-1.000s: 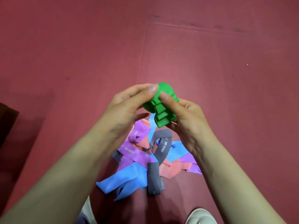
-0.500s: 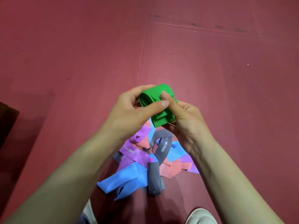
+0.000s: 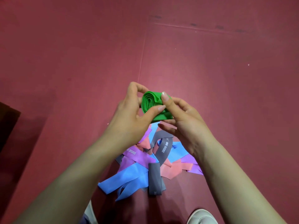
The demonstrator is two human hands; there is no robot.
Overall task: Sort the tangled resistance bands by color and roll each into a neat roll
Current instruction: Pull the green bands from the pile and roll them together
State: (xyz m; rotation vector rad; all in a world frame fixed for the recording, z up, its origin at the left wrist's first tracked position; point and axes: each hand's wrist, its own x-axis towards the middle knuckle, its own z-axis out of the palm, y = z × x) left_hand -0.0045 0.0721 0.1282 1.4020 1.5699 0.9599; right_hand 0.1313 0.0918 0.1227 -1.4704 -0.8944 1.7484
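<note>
View from the head, looking down on a red floor mat (image 3: 210, 70). At the centre of the view the green band (image 3: 149, 103) is held clear of the floor, wound into a coil whose spiral end faces the camera. A loose flat tail of it hangs out at the coil's 5 o'clock, so the roll is judged nearly but not fully wound. The left hand (image 3: 129, 117), at the coil's 8 o'clock, has thumb and fingers curled round the coil. The right hand (image 3: 186, 120), at 4 o'clock, pinches the outer wrap between thumb and forefinger, its other fingers spread loosely below.

At 6 o'clock of the hands lies the tangled pile (image 3: 173, 171), resting on the mat. Blue (image 3: 124, 180), purple (image 3: 137, 157), grey (image 3: 163, 147) and pink (image 3: 169, 170) bands cross over and under one another there; none is rolled or separated by colour. No finished roll shows anywhere on the mat. As a judgement, the task is in its early part: one colour is almost rolled, four are untouched. A pale shoe (image 3: 200, 217) shows at the lower edge.
</note>
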